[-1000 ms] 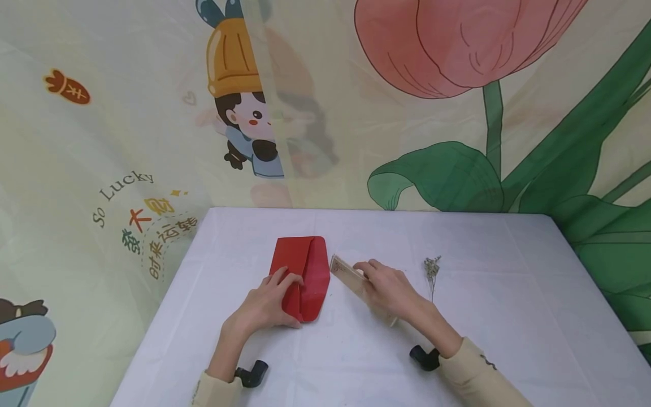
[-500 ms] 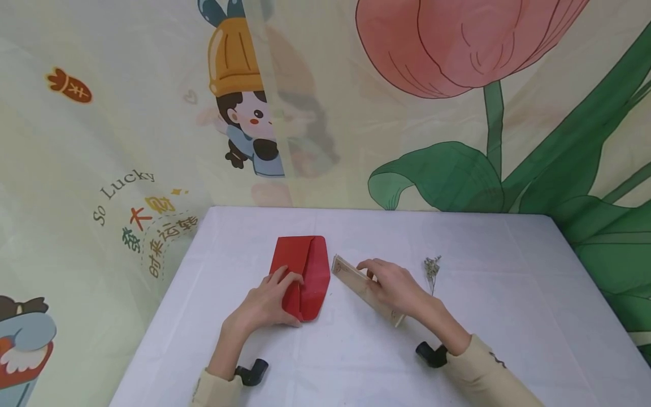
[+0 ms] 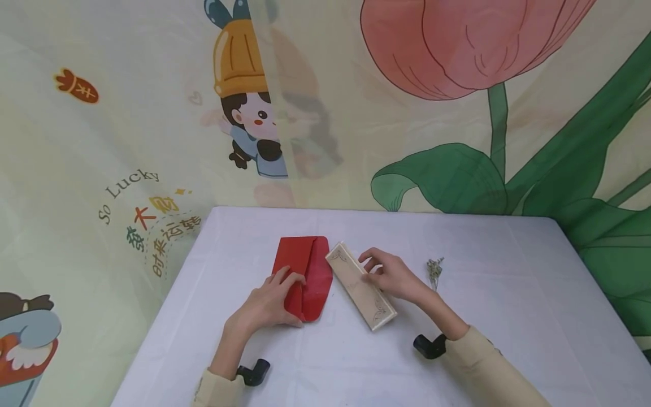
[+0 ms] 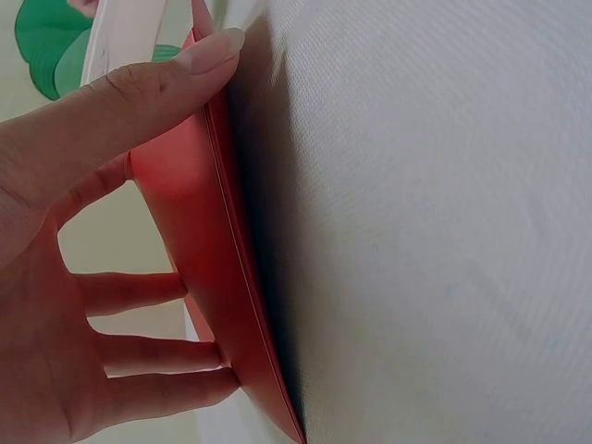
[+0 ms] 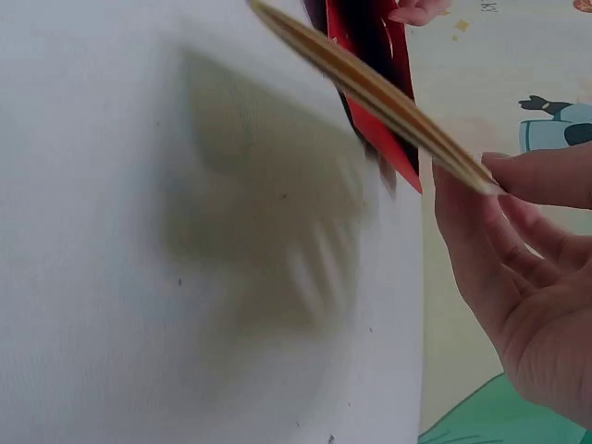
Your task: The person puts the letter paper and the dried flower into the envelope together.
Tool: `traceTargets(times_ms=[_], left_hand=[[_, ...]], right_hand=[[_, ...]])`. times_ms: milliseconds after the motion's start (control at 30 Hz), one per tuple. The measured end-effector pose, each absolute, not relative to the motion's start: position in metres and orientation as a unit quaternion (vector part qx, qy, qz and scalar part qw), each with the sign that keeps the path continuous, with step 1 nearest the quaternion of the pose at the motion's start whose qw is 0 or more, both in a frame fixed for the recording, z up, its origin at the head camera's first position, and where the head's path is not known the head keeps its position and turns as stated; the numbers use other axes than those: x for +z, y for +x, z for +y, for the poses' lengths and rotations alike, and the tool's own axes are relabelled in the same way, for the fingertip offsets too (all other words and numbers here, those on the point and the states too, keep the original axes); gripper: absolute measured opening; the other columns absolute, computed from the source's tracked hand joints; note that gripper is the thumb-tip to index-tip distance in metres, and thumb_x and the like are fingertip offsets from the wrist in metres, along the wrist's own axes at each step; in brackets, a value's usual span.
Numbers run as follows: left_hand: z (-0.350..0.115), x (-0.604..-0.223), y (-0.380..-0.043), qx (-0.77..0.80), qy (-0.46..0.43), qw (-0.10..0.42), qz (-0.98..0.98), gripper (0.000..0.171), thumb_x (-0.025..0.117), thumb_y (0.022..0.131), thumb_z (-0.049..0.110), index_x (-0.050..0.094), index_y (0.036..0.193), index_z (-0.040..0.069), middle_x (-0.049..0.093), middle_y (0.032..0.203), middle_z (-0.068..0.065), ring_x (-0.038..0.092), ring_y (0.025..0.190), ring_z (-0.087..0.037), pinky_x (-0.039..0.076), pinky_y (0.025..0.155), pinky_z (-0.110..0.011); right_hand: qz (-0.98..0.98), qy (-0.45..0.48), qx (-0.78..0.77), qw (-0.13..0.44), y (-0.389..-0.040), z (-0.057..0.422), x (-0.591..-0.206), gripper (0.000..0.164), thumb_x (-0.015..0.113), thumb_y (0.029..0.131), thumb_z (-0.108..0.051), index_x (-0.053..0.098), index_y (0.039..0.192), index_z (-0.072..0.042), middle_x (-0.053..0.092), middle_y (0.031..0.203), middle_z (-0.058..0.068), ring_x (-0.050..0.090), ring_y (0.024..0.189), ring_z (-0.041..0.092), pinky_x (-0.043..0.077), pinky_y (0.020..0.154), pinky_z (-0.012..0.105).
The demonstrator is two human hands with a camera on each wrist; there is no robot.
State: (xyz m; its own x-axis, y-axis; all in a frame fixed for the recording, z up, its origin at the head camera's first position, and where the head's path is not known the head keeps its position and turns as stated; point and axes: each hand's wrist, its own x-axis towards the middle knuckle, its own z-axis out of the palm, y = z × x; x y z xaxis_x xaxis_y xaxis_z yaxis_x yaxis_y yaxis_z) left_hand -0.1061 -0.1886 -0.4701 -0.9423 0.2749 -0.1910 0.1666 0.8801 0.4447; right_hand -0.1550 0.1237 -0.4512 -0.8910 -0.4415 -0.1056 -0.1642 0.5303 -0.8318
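Note:
In the head view a red envelope (image 3: 294, 251) lies on the white cloth with its flap unfolded to the right. My left hand (image 3: 264, 302) holds it at its near part, thumb at the lower edge and fingertips on its face; the left wrist view shows the thumb (image 4: 139, 106) over the envelope's edge (image 4: 199, 222). To the right, my right hand (image 3: 394, 278) pinches a folded cream paper (image 3: 352, 281) with printed corner ornaments. This paper is tilted above the cloth, its far end beside the flap. In the right wrist view the folded paper (image 5: 370, 92) appears edge-on, showing layers.
A small sprig of dried flowers (image 3: 434, 270) lies behind the right forearm. The white-covered table (image 3: 508, 294) ends at a printed curtain (image 3: 315, 186) at the back. Black wrist cameras (image 3: 254, 372) sit at both wrists.
The folded paper has turned in my right hand, so its broad printed face now shows to the head camera instead of its narrow side. The left hand and envelope stay in place.

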Motion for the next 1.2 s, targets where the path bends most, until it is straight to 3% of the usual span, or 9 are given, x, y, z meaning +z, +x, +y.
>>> traceTargets(times_ms=[367, 633, 1200], left_hand=[[-0.188, -0.469, -0.106, 0.218, 0.113, 0.125, 0.961, 0.085, 0.098, 0.062, 0.033, 0.053, 0.135, 0.027, 0.042, 0.155, -0.016, 0.043, 0.139, -0.040, 0.058, 0.088, -0.058], [-0.189, -0.469, -0.106, 0.223, 0.107, 0.128, 0.960, 0.085, 0.098, 0.063, 0.032, 0.053, 0.135, 0.028, 0.042, 0.156, -0.015, 0.043, 0.139, -0.039, 0.058, 0.088, -0.058], [-0.192, -0.468, -0.105, 0.224, 0.115, 0.120, 0.960, 0.081, 0.097, 0.066, 0.035, 0.053, 0.134, 0.029, 0.041, 0.157, -0.017, 0.044, 0.140, -0.042, 0.055, 0.091, -0.064]], right_hand=[[0.785, -0.066, -0.563, 0.251, -0.165, 0.107, -0.461, 0.040, 0.069, 0.096, -0.010, 0.054, 0.133, -0.007, 0.066, 0.105, 0.012, 0.066, 0.077, 0.020, 0.059, 0.067, 0.032], [0.757, -0.034, -0.601, 0.254, -0.170, 0.098, -0.466, 0.043, 0.070, 0.097, -0.015, 0.052, 0.135, -0.007, 0.068, 0.107, 0.014, 0.069, 0.082, 0.020, 0.059, 0.072, 0.032], [0.689, -0.008, -0.673, 0.269, -0.172, 0.074, -0.487, 0.038, 0.063, 0.099, -0.007, 0.050, 0.134, -0.002, 0.073, 0.110, 0.017, 0.074, 0.086, 0.023, 0.062, 0.071, 0.035]])
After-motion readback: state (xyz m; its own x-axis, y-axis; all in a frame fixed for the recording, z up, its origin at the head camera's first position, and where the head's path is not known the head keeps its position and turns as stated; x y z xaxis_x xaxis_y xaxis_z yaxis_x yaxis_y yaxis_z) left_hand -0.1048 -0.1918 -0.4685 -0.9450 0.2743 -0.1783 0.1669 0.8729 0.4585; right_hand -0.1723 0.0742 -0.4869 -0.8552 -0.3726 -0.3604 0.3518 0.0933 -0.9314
